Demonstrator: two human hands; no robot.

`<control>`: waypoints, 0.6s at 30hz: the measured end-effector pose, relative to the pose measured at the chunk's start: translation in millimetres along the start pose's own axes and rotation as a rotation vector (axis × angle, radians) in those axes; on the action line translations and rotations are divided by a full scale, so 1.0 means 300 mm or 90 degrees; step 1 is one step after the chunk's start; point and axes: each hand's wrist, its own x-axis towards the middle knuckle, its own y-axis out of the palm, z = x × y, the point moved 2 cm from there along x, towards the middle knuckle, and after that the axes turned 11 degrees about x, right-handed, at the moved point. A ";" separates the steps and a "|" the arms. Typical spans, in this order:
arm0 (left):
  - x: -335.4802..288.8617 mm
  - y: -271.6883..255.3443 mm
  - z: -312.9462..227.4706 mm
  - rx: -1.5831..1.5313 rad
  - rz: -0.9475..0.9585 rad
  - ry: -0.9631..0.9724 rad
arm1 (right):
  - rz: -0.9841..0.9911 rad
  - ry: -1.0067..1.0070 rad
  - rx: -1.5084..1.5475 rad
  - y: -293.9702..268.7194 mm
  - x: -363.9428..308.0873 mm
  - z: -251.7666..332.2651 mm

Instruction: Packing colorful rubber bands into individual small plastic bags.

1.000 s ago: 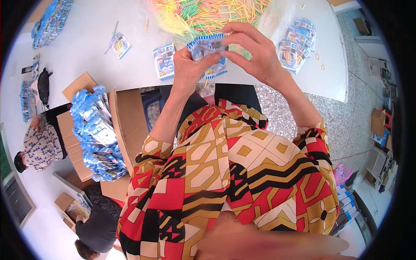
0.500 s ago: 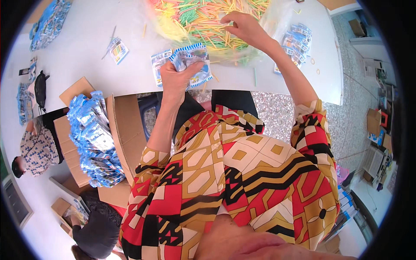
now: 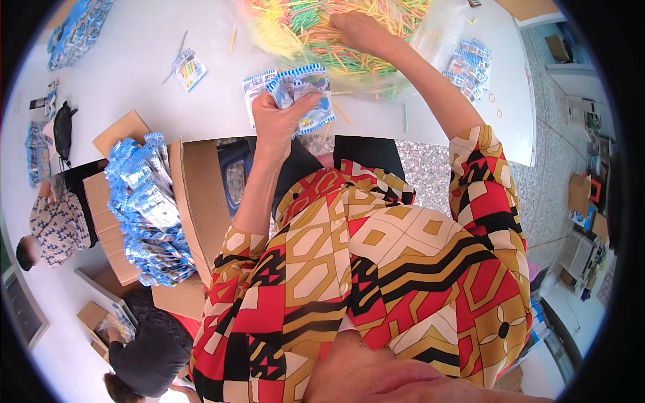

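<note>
My left hand (image 3: 277, 127) is closed round a few small plastic packets (image 3: 310, 114) with blue-and-white striped edges, held over the table's near edge. The thumb lies across the front packet. Across the table, my right hand (image 3: 363, 33) reaches into a heap of thin pastel sticks (image 3: 322, 39) in yellow, green, pink and orange. Its fingers are drawn together at the sticks, and what they pinch, if anything, cannot be made out. Clear plastic sheeting (image 3: 269, 48) lies around the heap.
An open cardboard box (image 3: 195, 208) beside my left arm is full of blue packets (image 3: 148, 208). More packets (image 3: 470, 67) lie at the table's right; a single packet (image 3: 190, 69) lies on the left. Two people (image 3: 57, 218) (image 3: 151, 346) are at the left.
My right hand has moved left on the heap, and its fingers, apart before, are drawn together among the sticks. My left hand keeps its packets. The whole view has shifted slightly.
</note>
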 end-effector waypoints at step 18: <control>0.023 0.031 0.005 0.055 0.047 0.026 | -0.267 -0.019 0.338 -0.031 -0.176 -0.140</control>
